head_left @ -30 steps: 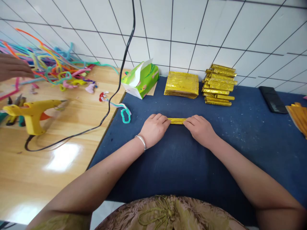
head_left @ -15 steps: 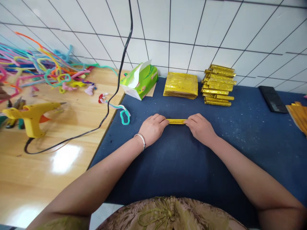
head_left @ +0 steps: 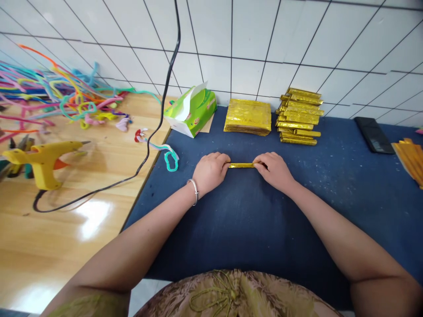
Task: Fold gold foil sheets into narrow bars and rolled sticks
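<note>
A narrow folded strip of gold foil paper [head_left: 241, 165] stretches sideways between my two hands, just above or on the dark blue table surface. My left hand [head_left: 211, 172] pinches its left end, and a silver bangle circles that wrist. At the other end, the fingers and thumb of my right hand [head_left: 273, 171] are closed on the strip. Behind the hands lies a flat stack of gold foil sheets [head_left: 247, 116]. To its right is a pile of folded gold strips [head_left: 299, 116], laid one over another.
A green tissue box [head_left: 191, 110] stands by the tiled wall. On the wooden table at left are a yellow glue gun [head_left: 42, 159], its black cable [head_left: 145, 163] and tangled pipe cleaners [head_left: 66, 94]. A black phone [head_left: 374, 134] and orange-gold sheets [head_left: 410, 158] lie at right.
The gold strip looks narrower between my hands. Both hands have shifted slightly, and the right fingers have rolled so that the thumb shows underneath. The whole view has drifted a little.
</note>
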### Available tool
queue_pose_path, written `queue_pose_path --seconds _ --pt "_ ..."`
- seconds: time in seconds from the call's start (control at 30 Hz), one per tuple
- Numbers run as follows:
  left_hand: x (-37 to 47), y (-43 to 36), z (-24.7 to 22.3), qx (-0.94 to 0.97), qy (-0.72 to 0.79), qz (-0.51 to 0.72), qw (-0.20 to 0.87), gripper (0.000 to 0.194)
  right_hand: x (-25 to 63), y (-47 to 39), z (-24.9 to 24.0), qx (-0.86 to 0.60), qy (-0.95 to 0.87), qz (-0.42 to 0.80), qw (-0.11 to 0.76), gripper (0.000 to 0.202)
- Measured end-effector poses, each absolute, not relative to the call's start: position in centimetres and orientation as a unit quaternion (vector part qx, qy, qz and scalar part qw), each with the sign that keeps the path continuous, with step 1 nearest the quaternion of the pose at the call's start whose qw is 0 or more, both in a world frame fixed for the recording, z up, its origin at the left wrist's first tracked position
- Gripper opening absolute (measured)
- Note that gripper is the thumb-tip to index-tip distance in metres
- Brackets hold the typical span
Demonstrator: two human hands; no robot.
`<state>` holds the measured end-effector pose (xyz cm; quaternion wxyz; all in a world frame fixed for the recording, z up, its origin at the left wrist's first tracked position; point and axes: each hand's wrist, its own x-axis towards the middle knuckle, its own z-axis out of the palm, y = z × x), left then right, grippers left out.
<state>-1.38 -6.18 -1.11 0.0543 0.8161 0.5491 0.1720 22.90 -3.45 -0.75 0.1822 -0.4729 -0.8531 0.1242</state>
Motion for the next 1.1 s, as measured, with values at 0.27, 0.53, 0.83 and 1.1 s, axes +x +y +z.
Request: queue_pose_path --seconds 0.27,0.53,0.83,1.1 --pt "-2.2 -5.5 -1.4 0.836 0.509 0.188 0.083 0.014 23.1 -3.2 -1.2 -0.465 -0.856 0.106 0.199 0.007" --pt "-2.5 -5.6 -1.2 0.862 0.467 0.174 0.092 0.01 23.4 -3.2 -1.4 -0.426 -0.874 0.116 0.205 0.009" --pt "-1.9 -5.3 -1.6 0.862 0.474 0.177 0.019 0.018 23.3 -3.7 -1.2 -0.412 -0.886 0.019 0.212 0.02" --pt "2.1 -2.8 -0.4 0.889 0.412 0.198 -0.027 0.029 24.3 -3.3 -1.3 -0.444 -0.858 -0.027 0.257 0.029"
